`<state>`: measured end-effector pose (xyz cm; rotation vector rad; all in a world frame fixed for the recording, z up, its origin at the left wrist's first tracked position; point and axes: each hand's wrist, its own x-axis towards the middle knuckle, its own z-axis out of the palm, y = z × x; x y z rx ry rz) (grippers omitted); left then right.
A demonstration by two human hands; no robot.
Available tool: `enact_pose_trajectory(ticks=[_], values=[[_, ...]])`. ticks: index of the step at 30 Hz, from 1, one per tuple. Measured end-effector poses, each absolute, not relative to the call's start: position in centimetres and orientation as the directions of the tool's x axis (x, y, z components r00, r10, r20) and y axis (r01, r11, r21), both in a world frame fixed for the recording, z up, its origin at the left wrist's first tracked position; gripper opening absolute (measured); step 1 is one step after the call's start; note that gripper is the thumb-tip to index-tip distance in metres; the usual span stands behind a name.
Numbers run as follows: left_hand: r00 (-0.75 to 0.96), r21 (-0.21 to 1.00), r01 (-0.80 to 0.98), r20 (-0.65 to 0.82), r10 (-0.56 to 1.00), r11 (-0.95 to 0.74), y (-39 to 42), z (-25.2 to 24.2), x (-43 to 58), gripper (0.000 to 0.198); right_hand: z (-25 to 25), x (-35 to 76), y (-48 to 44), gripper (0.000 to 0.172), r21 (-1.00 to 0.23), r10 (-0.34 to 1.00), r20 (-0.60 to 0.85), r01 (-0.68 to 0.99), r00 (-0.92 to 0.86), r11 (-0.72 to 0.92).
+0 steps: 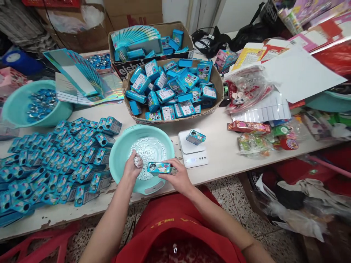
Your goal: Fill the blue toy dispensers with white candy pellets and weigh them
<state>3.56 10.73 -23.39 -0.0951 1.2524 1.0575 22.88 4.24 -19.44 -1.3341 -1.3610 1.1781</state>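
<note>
My left hand (133,166) is curled around a small handful of white candies (137,160), over the left part of a turquoise basin (116,146). More loose white candies (149,148) lie in the bottom of that basin. Between the thumb and fingers of my right hand (178,175) is a blue candy box (162,168) with a round hole in its top, held over the basin's right side. A similar blue candy box (196,136) stands on a white digital scale (189,147) to the right; the figures on its display are too small to read.
Rows of blue boxes with round holes (63,153) cover the table's left side. Behind the basin, a cardboard tray (219,91) holds many blue boxes. A second turquoise basin (60,113) contains shiny blue-silver pieces. Wrapped packets (253,144) lie at right.
</note>
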Motion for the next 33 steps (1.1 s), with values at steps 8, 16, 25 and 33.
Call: enact_pose_trajectory(ticks=[8,16,25,33], values=[[-0.180,0.813,0.216,-0.512,0.840,0.541,11.7,-23.1,6.9,0.030,-19.1,31.5,1.9,0.035,-0.983,0.977,-0.078,0.147,0.198,-0.109],[0.372,0.580,0.742,0.059,0.926,-0.335,15.9,-21.1,16.8,0.032,-21.3,37.4,2.3,0.035,-0.962,0.919,-0.047,0.230,0.392,-0.147],[0.450,0.509,0.772,-0.013,0.893,-0.382,18.5,-19.3,19.7,0.032,-24.3,37.9,6.2,0.044,-0.948,0.899,-0.026,0.273,0.437,-0.161],[-0.446,0.412,0.855,0.276,0.851,0.315,17.1,-14.3,0.0,0.048,-27.0,35.9,10.0,0.062,-0.966,0.906,-0.061,0.203,0.420,-0.159]])
